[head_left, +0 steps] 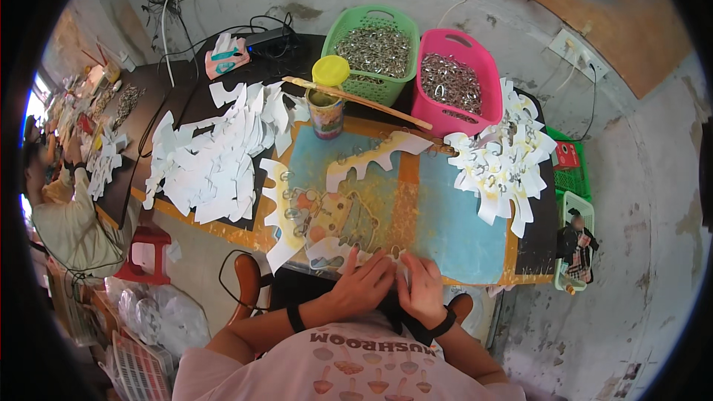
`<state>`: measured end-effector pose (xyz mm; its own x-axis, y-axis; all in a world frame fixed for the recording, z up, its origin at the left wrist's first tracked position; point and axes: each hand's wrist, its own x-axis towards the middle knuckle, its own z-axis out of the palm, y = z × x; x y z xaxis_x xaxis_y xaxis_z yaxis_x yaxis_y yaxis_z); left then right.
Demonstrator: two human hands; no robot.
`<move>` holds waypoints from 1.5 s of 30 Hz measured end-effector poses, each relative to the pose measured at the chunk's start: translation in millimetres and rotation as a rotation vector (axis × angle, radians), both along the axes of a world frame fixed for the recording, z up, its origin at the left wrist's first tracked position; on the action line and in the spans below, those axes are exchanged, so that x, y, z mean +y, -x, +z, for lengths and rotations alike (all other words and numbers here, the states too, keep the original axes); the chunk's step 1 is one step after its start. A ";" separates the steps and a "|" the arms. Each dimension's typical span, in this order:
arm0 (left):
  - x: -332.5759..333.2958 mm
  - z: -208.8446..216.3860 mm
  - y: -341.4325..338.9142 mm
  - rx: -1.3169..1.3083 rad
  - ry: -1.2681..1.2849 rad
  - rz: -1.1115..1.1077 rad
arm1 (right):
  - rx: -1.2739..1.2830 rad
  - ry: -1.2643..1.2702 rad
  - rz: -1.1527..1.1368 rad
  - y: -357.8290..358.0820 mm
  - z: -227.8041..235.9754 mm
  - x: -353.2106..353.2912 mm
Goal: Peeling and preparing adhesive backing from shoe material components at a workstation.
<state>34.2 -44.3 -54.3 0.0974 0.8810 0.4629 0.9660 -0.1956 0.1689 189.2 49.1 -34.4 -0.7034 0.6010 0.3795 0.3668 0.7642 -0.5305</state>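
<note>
My left hand (364, 282) and my right hand (422, 289) lie side by side at the near edge of the table, fingers pressed down on a white paper cutout (334, 251) with coloured print. Whether the fingers pinch it I cannot tell. Just beyond lies a printed cartoon cutout (343, 217) with metal rings (291, 212) beside it. Another white crown-shaped cutout (375, 160) rests on the blue mat (453, 215).
A green basket (371, 44) and a pink basket (454, 82) hold metal rings. A glue can (325, 111) with a stick and yellow lid stands behind the mat. Piles of white cutouts (215, 156) lie left and a ringed pile (501, 163) right. Another person (63, 215) sits far left.
</note>
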 end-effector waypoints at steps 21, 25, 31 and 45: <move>-4.0 -0.4 -2.4 -0.044 -0.031 -0.005 | 0.071 0.087 -0.162 -0.5 17.7 -1.3; -6.2 -2.3 -3.4 0.019 -0.062 0.045 | 0.008 0.027 -0.114 6.9 43.4 11.3; -3.8 -1.3 -3.5 -0.021 -0.065 0.039 | -0.080 0.050 0.148 21.4 44.7 18.3; -3.0 -6.2 -3.2 -0.042 -0.120 0.027 | -0.174 0.105 0.163 30.9 34.6 16.9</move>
<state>37.4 -47.3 -60.5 0.0523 0.8213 0.5680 0.9638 -0.1904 0.1866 158.3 66.0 0.2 -0.8432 0.5042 0.1864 0.3359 0.7649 -0.5497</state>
